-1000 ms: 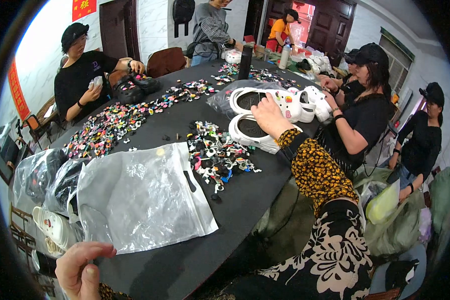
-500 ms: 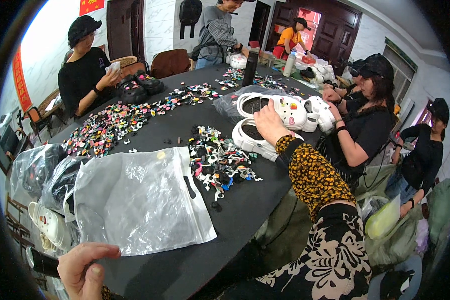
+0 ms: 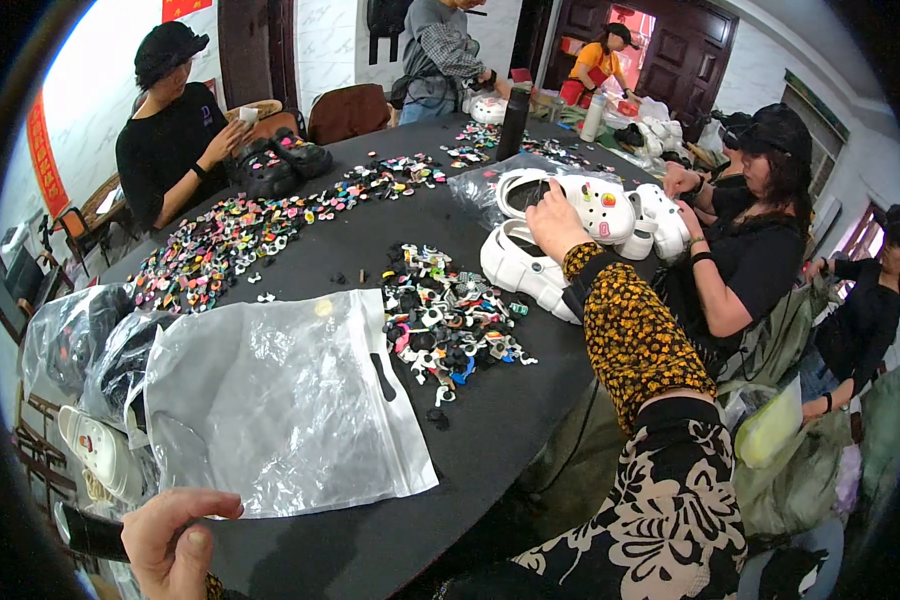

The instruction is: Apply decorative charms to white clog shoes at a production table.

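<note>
My right hand (image 3: 558, 222) reaches across to a pair of white clogs at the table's right side. Its fingers are closed on the adjoining edges of the far clog (image 3: 602, 205), which bears colourful charms, and the near clog (image 3: 520, 270), which is tilted. My left hand (image 3: 178, 540) hovers at the lower left, thumb and fingers apart, holding nothing. Just beyond it a clear plastic bag (image 3: 270, 400) with a white edge and a handle slot lies flat on the black table (image 3: 370, 540). Loose shoe charms (image 3: 450, 320) are heaped between the bag and the clogs.
More charms (image 3: 220, 240) spread along the far left. Bagged shoes (image 3: 75, 335) and a white clog (image 3: 105, 450) crowd the left edge. Black clogs (image 3: 280, 160) and a dark bottle (image 3: 513, 122) stand farther back. At right a co-worker (image 3: 750, 220) handles another white clog (image 3: 665, 220).
The near clog has tipped and risen slightly in my right hand's grip. My left hand has hardly moved. The view has shifted a little.
</note>
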### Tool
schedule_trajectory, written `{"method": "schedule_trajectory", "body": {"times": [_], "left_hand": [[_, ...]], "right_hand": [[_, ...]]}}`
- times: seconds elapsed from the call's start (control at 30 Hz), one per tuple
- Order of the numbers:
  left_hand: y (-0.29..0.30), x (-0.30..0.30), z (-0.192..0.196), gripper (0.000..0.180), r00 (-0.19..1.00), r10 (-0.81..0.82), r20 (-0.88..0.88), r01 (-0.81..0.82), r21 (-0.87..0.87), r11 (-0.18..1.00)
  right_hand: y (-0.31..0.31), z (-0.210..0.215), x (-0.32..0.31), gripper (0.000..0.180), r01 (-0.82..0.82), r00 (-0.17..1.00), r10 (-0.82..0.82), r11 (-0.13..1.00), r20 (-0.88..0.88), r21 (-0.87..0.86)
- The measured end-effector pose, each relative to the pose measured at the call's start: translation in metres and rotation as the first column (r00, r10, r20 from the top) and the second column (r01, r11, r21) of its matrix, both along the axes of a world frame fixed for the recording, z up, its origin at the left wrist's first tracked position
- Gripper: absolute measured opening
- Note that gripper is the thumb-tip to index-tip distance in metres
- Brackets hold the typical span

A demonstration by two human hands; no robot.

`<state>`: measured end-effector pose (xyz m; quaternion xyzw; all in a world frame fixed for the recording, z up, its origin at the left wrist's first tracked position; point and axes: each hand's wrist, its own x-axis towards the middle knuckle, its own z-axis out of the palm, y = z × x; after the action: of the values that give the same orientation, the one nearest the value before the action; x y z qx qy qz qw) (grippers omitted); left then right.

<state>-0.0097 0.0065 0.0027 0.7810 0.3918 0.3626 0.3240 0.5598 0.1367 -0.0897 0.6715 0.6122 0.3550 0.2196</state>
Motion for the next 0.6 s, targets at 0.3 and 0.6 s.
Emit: {"method": "schedule_trajectory", "body": {"times": [0.3,0.6], "left_hand": [[-0.002,-0.001,-0.001,0.047,0.999,0.029,0.044,-0.028,-0.022,0.999],[-0.005,-0.018,0.006,0.040,0.991,-0.026,0.134,0.016,0.072,0.997]], "right_hand": [[0.000,-0.003,0.005,0.020,0.007,1.000,-0.007,1.000,-0.026,0.020],[-0.015,-0.001,0.000,0.019,-0.106,0.966,0.159,0.962,-0.205,0.251]]}}
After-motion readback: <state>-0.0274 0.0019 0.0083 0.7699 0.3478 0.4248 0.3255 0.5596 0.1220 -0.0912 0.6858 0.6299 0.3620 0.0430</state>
